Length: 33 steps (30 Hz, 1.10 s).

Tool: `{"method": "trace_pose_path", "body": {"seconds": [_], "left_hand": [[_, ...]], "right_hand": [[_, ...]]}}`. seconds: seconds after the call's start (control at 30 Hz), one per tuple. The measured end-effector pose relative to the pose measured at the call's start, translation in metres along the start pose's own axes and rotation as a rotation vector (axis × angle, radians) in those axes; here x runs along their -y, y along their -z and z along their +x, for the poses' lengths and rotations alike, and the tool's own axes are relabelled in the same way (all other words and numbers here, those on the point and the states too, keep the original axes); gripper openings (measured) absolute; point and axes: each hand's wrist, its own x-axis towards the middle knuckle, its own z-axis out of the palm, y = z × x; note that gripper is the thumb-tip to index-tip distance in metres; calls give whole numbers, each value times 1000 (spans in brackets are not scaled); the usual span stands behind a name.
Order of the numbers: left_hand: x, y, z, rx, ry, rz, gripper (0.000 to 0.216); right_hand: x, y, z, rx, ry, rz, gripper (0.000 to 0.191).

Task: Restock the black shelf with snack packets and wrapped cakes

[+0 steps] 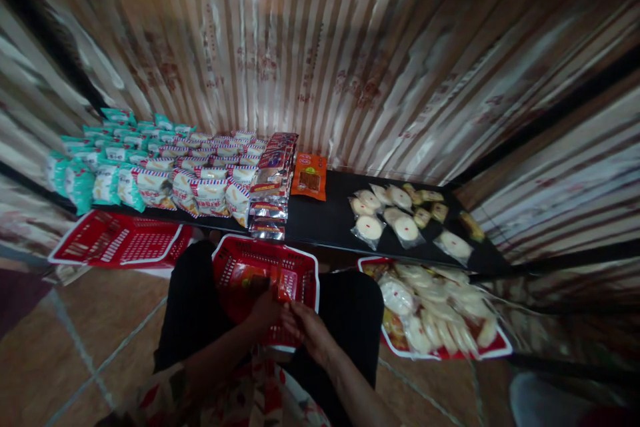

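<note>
Both my hands meet over a red plastic basket [306,260] that sits between my knees. My left hand [265,312] is closed, dim and partly blurred, its fingers around the lower edge of an orange packet [284,285]. My right hand [309,328] touches the same packet from the right, with thumb and fingers pinched together. More orange packaging [245,278] lies inside the basket, partly in shadow. Straight ahead, a similar flat orange snack packet [310,177] leans upright on the black shelf [333,217], beside stacked dark red packets [273,180].
Teal snack bags [105,181] and white snack bags [210,195] fill the shelf's left side. Round white wrapped cakes [369,230] and small yellowish packs [423,216] lie at right. Below stand a red basket [125,240] and another basket [425,355] heaped with wrapped cakes. Striped curtain [300,47] hangs behind.
</note>
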Motion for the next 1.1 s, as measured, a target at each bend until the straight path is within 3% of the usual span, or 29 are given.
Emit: {"method": "trace_pose_path", "body": {"seconds": [0.13, 0.3, 0.4, 0.53, 0.73, 0.93, 1.1], "left_hand": [[-7, -11, -19, -11, -156, 391, 42], [-33, -21, -42, 143, -336, 603, 54], [-51, -23, -43, 152, -386, 521, 48], [-73, -26, -32, 184, -289, 206, 31], [-101, -35, -12, 141, -257, -90, 37], [-120, -42, 23, 19, -303, -13, 30], [-144, -51, 50, -172, -420, 292, 58]], "right_hand": [[-1, 2, 13, -214, -48, 197, 20], [5, -5, 13, -221, 22, 333, 20], [18, -8, 6, -116, 101, 326, 25], [49, -8, -10, 61, 192, 278, 42], [84, 3, -23, 158, 415, 210, 50], [111, 15, -7, 14, 590, 145, 49], [152, 17, 17, -50, 631, 92, 48]]}}
